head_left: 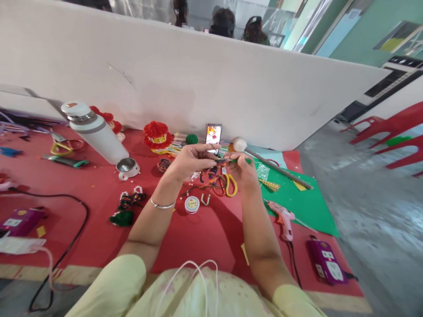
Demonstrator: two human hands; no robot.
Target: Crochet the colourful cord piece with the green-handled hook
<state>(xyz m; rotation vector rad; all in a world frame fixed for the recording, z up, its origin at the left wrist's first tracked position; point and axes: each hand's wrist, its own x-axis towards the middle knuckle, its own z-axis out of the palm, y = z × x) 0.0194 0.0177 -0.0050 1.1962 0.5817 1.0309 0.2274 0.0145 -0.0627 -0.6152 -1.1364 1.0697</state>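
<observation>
Above the middle of the red table, my left hand pinches a small crocheted piece of dark multicoloured yarn. Close beside it, my right hand is closed around a crochet hook with a green handle, its thin metal shaft reaching toward the piece. The exact stitch at the hook's tip is too small to make out. Yellow-handled scissors lie just below the hands. A ball of multicoloured yarn rests left of my left hand. Behind the hands, a phone stands upright with its screen lit.
A white bottle and its metal cup stand left. A spool lies in front. Pearl-trimmed yarn pieces are left of my forearm. A pink glue gun, purple power box and stick occupy the right.
</observation>
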